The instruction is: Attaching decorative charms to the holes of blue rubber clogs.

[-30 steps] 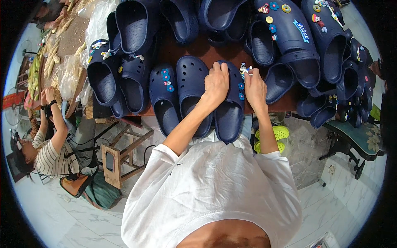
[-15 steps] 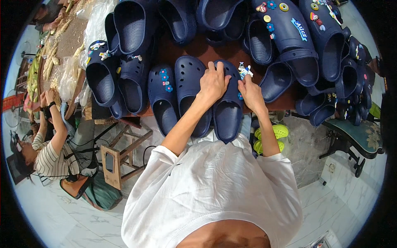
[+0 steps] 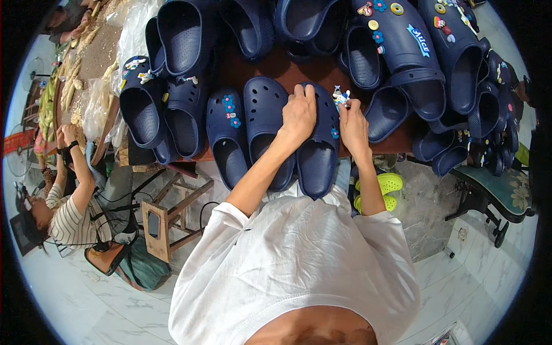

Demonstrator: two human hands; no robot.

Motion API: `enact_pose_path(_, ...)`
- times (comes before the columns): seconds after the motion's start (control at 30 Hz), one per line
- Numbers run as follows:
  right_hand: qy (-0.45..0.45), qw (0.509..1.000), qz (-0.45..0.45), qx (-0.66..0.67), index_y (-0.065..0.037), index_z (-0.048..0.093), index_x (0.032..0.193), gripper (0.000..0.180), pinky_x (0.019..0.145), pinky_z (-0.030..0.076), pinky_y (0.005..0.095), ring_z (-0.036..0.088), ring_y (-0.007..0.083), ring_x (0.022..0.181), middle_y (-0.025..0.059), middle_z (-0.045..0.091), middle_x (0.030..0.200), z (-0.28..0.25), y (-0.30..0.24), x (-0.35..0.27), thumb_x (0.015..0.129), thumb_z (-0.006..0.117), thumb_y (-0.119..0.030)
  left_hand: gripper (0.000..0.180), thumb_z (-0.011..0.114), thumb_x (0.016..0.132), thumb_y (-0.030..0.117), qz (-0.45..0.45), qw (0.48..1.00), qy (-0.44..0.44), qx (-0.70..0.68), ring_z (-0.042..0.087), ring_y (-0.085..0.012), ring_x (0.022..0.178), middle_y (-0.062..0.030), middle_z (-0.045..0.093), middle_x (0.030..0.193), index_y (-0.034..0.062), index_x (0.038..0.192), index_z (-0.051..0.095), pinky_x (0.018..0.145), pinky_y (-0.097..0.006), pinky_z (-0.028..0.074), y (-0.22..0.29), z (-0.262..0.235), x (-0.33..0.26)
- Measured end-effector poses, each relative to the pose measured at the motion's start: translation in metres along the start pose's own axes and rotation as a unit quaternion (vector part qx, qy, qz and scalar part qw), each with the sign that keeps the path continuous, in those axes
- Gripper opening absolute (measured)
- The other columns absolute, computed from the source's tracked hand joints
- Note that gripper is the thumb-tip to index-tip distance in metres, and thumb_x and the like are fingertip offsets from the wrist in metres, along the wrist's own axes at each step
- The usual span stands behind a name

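Observation:
My left hand [image 3: 299, 118] is closed over the toe of a navy clog [image 3: 318, 152], its fingers wrapped on the upper. This clog has small blue flower charms along its right side. My right hand [image 3: 355, 127] pinches a white-and-blue figure-shaped shoe charm [image 3: 341, 95] between thumb and fingers, just beyond the clog's right edge. To the left stand a plain navy clog [image 3: 264, 103] with bare holes, partly behind my left forearm, and another clog [image 3: 221, 109] with blue flower and pink charms.
Piled navy clogs [image 3: 183, 34] line the brown table [image 3: 247, 73]; several at right [image 3: 405, 43] bear charms. Below are a wooden stool [image 3: 155, 230] holding a phone, lime-green clogs [image 3: 388, 184] and a dark chair [image 3: 489, 187]. A person in a striped shirt [image 3: 72, 224] works at the left.
My right hand has shifted slightly right and away from the clog with the charm, uncovering the lower blue flower. My left hand stays on the clog, its fingers drawn closer together.

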State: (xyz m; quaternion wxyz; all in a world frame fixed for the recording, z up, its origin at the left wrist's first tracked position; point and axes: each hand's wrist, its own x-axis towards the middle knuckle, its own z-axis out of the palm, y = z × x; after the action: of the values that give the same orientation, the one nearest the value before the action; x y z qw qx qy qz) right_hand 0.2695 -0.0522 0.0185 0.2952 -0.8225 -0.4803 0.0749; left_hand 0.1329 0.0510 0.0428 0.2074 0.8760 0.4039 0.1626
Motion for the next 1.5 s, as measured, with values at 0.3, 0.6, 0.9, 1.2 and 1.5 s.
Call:
enact_pose_path(0.3, -0.163, 0.980, 0.091, 0.073, -0.002, 0.049, 0.099, 0.051, 0.061, 0.047, 0.0440, 0.059, 0.0322, 0.060, 0.0129, 0.056, 0.064, -0.030, -0.022, -0.030, 0.089, 0.066, -0.048, 0.020, 0.054, 0.084, -0.001, 0.001, 0.999, 0.027, -0.039, 0.063, -0.0454, 0.082, -0.0258, 0.052, 0.097, -0.0022, 0.102, 0.046, 0.068, -0.049, 0.055, -0.003, -0.005, -0.005)
enact_pose_path(0.6, -0.087, 0.992, -0.062, 0.067, -0.003, 0.046, 0.099, 0.013, 0.064, 0.047, 0.0525, 0.063, 0.0428, 0.073, 0.0218, 0.062, 0.075, -0.027, -0.023, -0.034, 0.095, 0.052, -0.014, 0.019, 0.054, 0.083, -0.003, 0.005, 0.998, 0.053, -0.045, 0.061, -0.0444, 0.081, -0.0246, 0.051, 0.094, -0.0012, 0.101, 0.048, 0.067, -0.049, 0.054, 0.002, -0.007, -0.012)
enact_pose_path(0.9, -0.089, 0.993, -0.001, 0.074, -0.003, 0.045, 0.103, 0.010, 0.071, 0.047, 0.0518, 0.060, 0.0478, 0.086, 0.0251, 0.063, 0.088, -0.025, -0.017, -0.038, 0.098, 0.045, -0.011, 0.019, 0.055, 0.083, -0.003, 0.009, 0.997, 0.068, -0.046, 0.061, -0.0446, 0.080, -0.0246, 0.052, 0.094, -0.0007, 0.101, 0.049, 0.066, -0.050, 0.053, 0.001, -0.009, -0.012)
enact_pose_path(1.2, -0.108, 0.973, 0.132, 0.155, -0.004, 0.049, 0.099, 0.016, 0.064, 0.046, 0.0511, 0.062, 0.0453, 0.074, 0.0235, 0.061, 0.075, -0.026, -0.014, -0.040, 0.101, 0.049, -0.020, 0.015, 0.055, 0.081, -0.004, 0.051, 0.989, 0.070, -0.122, 0.059, -0.0482, 0.076, -0.0257, 0.052, 0.093, -0.0017, 0.095, 0.049, 0.065, -0.052, 0.052, 0.015, 0.000, 0.023)
enact_pose_path(1.5, -0.006, 1.000, -0.018, -0.024, -0.002, 0.049, 0.101, 0.020, 0.068, 0.049, 0.0510, 0.062, 0.0444, 0.083, 0.0226, 0.061, 0.090, -0.020, -0.003, 0.012, 0.088, 0.062, -0.010, 0.012, 0.061, 0.076, 0.000, 0.134, 0.983, 0.029, -0.123, 0.063, -0.0435, 0.077, -0.0219, 0.061, 0.084, -0.0006, 0.086, 0.055, 0.065, -0.051, 0.052, 0.030, 0.043, 0.066)
